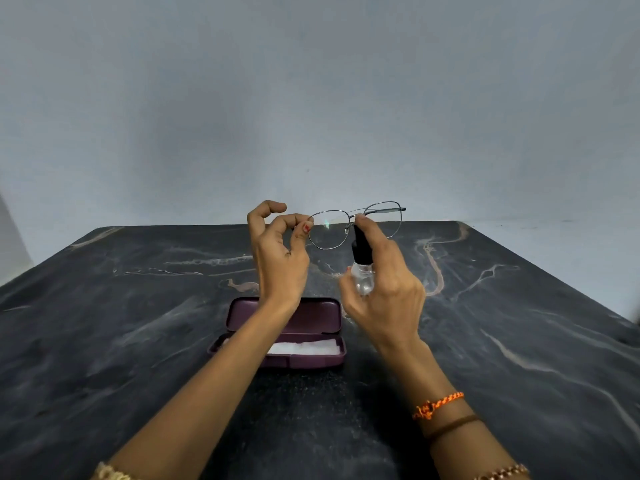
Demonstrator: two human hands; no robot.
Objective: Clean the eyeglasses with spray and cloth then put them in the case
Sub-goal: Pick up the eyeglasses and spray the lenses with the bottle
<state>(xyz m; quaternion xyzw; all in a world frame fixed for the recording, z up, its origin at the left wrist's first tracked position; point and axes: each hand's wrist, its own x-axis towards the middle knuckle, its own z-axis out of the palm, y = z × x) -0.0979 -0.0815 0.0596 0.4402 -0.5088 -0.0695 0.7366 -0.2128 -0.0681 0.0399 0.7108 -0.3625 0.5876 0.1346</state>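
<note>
The left hand [280,251] pinches the eyeglasses [356,225] at the outer edge of one lens rim, thumb and a fingertip closed on the wire while the other fingers curl loosely clear of the glass. The right hand [384,292] is wrapped round a small clear spray bottle [363,271], its forefinger resting on top of the black nozzle, which points at the lenses from just beside the bridge. The eyeglasses hang in the air above the far half of the surface [138,341], lenses facing the person, temples extending away. The frame is thin metal wire and looks very light but easily bent; the lenses are smooth, prone to smearing and likely slippery once wet, so the sound hold is on the rim edge, hinge or bridge, never on the lens faces, and with light pressure only. The bottle appears rigid and light, and seems to need one hand alone. Below the forearms lies the open purple case [287,341], its lid propped up behind, and inside the tray a folded white cloth [304,348], soft and limp, best gathered between fingertips. The case looks hard-shelled and stable where it rests on the dark marbled surface.
</note>
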